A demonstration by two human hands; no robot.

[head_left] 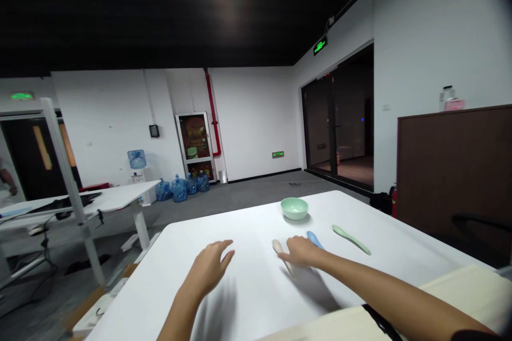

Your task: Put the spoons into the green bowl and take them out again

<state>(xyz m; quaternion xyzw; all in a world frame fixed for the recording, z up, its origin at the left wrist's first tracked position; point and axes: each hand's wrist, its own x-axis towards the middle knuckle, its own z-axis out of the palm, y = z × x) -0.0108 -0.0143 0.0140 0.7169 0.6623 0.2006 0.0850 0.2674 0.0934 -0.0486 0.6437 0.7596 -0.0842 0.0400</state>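
The right hand (pixel 301 251) lies over a beige spoon (pixel 277 246), its fingers stretched out and together. The spoon's rounded end pokes out beyond the fingertips (whether the hand is pinching the spoon or only covering it, I cannot tell from this angle). A blue spoon (pixel 314 240) sits just beside that hand, partly hidden behind it. Further right, well clear of the hand, lies a pale green spoon (pixel 351 240). Beyond the hand, a mint-green bowl (pixel 294 209) stands upright. The left hand (pixel 210 265) is open, palm down, with its fingers loosely curved. It holds nothing and is nearer the beige spoon than anything else, though well apart from it.

That makes three spoons, one bowl and two hands, all over the white desk (pixel 248 224). A cream-coloured pad (pixel 460 298) with a black strap (pixel 378 322) lies at the desk's near right corner.

Further out stand a second white desk (pixel 92 200), a water dispenser (pixel 136 160) and four blue water bottles (pixel 179 189) on the floor (a fifth sits on the dispenser). To the right are a brown cabinet (pixel 452 170) and a red fire extinguisher (pixel 394 202). Another person's arm (pixel 7 181) shows at the far left edge.
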